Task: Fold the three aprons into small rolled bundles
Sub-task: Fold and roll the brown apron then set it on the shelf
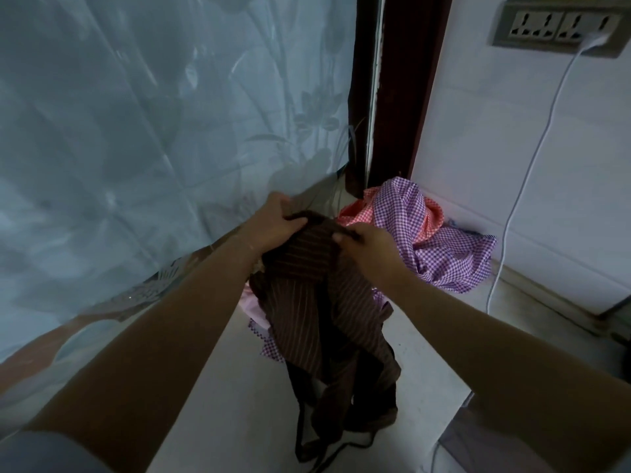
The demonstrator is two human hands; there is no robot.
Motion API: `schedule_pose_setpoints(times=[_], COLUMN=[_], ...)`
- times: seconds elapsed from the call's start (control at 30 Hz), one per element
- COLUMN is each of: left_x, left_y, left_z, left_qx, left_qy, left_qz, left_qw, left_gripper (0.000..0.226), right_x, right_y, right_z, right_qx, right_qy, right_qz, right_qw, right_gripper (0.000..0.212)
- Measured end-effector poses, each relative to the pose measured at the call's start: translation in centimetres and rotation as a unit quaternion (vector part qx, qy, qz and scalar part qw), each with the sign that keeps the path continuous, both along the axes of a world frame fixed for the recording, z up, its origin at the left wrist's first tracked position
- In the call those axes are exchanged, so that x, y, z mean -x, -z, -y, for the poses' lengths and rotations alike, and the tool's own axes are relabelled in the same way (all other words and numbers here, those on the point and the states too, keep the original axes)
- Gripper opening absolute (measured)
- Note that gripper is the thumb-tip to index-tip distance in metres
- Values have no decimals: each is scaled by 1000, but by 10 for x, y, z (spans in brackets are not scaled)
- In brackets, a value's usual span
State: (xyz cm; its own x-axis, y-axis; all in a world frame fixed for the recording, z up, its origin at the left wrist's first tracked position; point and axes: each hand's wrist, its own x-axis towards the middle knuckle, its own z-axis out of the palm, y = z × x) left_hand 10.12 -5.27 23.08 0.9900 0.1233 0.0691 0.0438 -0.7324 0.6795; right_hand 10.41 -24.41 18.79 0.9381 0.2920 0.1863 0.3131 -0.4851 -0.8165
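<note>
A dark brown striped apron (317, 315) hangs in front of me, its straps trailing down to the white counter (225, 414). My left hand (273, 225) grips its top edge on the left. My right hand (367, 245) pinches the same edge on the right. Behind, in the corner, lies a crumpled purple checked apron (440, 254) on top of an orange checked one (358, 213). A bit of purple check and pink cloth (254, 308) shows under the brown apron.
A frosted patterned pane (153, 114) runs along the left. A dark wooden frame (399, 97) stands in the corner. On the white tiled wall a socket strip (560, 25) holds a plug with a white cable (532, 158) hanging down to the counter.
</note>
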Motion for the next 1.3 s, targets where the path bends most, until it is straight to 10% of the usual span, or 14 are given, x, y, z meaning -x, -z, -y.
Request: schedule_pose_setpoints(times=[0.1, 0.2, 0.27, 0.37, 0.47, 0.6, 0.87, 1.17, 1.3], left_x=[10, 19, 19, 19, 15, 8, 8, 21, 24], left_y=[0, 0, 6, 7, -1, -22, -44, 25, 40], left_z=[3, 21, 23, 21, 18, 20, -56, -106, -118], left_qx=[-115, -208, -284, -240, -132, -68, 103, -50, -35], left_qy=[9, 162, 156, 122, 127, 73, -151, -94, -195], left_qz=[185, 121, 151, 185, 177, 153, 77, -226, -189], left_qw=[976, 957, 934, 945, 967, 983, 980, 968, 962], left_gripper=[51, 73, 66, 37, 21, 16, 19, 73, 41], right_x=[-12, -16, -18, -20, -13, -5, -30, -50, -33], right_y=[-26, -49, -56, -54, -41, -9, 47, 54, 25], right_z=[-8, -9, -8, -7, -11, -16, 55, 86, 87], right_qx=[-126, -232, -146, 172, 180, 123, 334, 94, 145], right_qy=[-7, -106, -146, -152, -177, -96, 78, 207, 169], right_qz=[-185, -370, -319, 17, 102, 7, -138, -225, -149], right_qw=[975, 894, 925, 973, 962, 988, 929, 947, 963], right_gripper=[30, 23, 23, 21, 37, 27, 30, 41, 55])
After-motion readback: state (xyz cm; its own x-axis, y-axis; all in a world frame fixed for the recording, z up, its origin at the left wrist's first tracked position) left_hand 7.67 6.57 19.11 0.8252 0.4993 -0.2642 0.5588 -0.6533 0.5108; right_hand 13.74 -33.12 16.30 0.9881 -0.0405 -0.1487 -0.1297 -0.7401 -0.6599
